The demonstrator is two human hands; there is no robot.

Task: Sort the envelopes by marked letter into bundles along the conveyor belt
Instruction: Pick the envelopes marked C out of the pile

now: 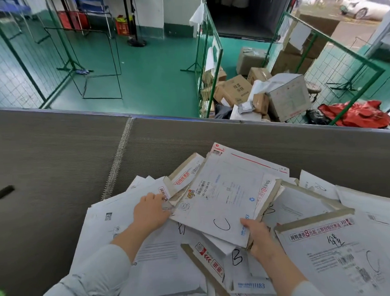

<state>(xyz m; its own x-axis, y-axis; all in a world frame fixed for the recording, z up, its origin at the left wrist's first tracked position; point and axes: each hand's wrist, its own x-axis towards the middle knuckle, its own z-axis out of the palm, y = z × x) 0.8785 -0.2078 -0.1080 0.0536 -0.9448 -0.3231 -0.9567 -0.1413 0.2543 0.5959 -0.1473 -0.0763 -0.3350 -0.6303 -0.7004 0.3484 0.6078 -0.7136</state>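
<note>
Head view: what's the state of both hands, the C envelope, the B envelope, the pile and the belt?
C envelope, raised above the others.
Left hand, fingers curled at the C envelope's left edge, grip unclear.
Right hand, grips the C envelope's near right corner.
B envelope, flat, partly covered.
Pile, loose, unsorted.
Belt, motion unclear.

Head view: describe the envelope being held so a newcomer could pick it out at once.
On the grey conveyor belt lies a heap of white envelopes. At its top middle, the left hand and right hand hold one envelope. It alone is gripped, with a black handwritten C by the right thumb.
</note>
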